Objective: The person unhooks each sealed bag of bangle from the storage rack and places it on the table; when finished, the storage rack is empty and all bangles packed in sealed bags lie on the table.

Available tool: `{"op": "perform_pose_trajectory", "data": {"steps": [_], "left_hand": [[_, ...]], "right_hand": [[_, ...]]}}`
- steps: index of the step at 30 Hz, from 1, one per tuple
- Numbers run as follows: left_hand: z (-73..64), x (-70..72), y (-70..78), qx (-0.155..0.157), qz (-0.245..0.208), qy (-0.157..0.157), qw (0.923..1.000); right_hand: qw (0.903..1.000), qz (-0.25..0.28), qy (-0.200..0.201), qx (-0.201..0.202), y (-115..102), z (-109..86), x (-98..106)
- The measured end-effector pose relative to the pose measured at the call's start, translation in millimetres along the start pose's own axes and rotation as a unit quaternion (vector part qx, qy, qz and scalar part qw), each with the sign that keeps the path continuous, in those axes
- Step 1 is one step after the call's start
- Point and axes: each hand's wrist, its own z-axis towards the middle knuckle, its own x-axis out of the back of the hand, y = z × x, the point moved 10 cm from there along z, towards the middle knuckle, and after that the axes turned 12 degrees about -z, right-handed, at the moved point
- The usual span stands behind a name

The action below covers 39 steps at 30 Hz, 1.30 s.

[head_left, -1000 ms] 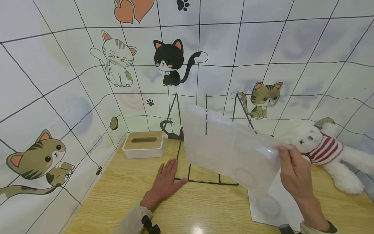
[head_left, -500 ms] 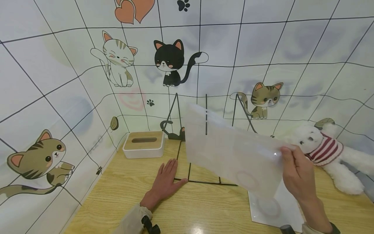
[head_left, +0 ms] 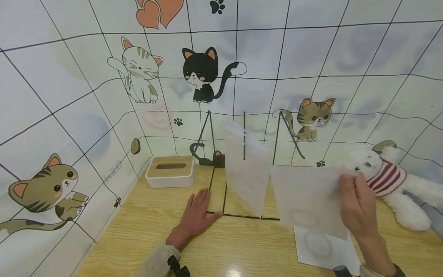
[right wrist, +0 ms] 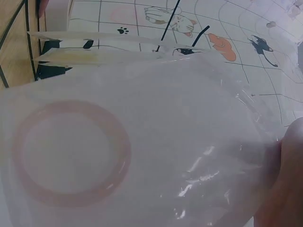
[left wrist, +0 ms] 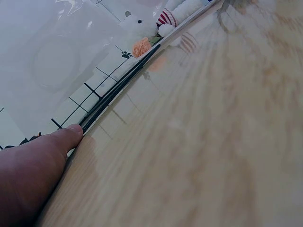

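My right hand [head_left: 358, 207] pinches the upper right edge of a translucent plastic file folder [head_left: 308, 196], thumb on the near side. A pale pink ring [right wrist: 71, 153] shows on it in the right wrist view. To its left, a similar folder [head_left: 246, 173] stands on edge at the black wire rack [head_left: 238, 215], an upright wire crossing it. My left hand [head_left: 194, 217] lies flat on the table, fingers spread. Its thumb [left wrist: 47, 146] touches the rack's front corner in the left wrist view. Another ringed sheet [head_left: 320, 250] lies on the table below the held folder.
A white tissue box [head_left: 169, 181] with a wooden lid stands at the back left. On the right lies a white plush bear [head_left: 385, 177] in a striped top. Cat-printed wall covering [head_left: 259, 50] encloses the wooden table [head_left: 207, 257] at the back and left.
My right hand has shifted slightly right with the folder. A gap now shows between the held folder and the one at the rack, where they looked continuous before. The left hand stays put.
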Motion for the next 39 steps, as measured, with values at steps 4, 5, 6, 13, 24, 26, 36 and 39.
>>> {"op": "perform_pose_trajectory", "data": {"steps": [4, 5, 6, 13, 24, 26, 36, 39], "left_hand": [[0.0, -0.5, -0.4, -0.001, 0.003, -0.001, 1.0], [-0.2, -0.6, -0.5, -0.001, 0.003, -0.001, 1.0], [-0.2, -0.6, -0.5, -0.002, 0.004, -0.001, 1.0], [-1.5, 0.3, -1.1, -0.007, 0.0, 0.007, 1.0], [-0.3, -0.5, -1.9, -0.007, -0.008, 0.002, 0.9999], [0.2, -1.2, -0.9, -0.009, -0.007, 0.001, 0.9999], [0.1, -2.3, -2.7, -0.01, 0.003, 0.005, 0.9999], [-0.3, -2.4, -2.9, -0.012, 0.001, 0.005, 0.9999]], "right_hand": [[1.0, 0.003, 0.006, -0.006, 3, 0.7, 3], [0.9999, 0.005, 0.009, -0.007, 3, 0.9, 4], [0.9999, 0.004, 0.013, -0.006, 3, 1.3, 5], [0.9988, -0.003, 0.044, 0.021, -2, 2.2, 10], [0.9977, -0.037, 0.053, 0.022, 0, -1.3, 14], [0.9977, -0.041, 0.05, 0.017, 4, -3.4, 17], [0.9867, -0.129, 0.0, -0.098, 36, -13.3, 34], [0.9772, -0.157, -0.02, -0.141, 50, -18.0, 42]]}}
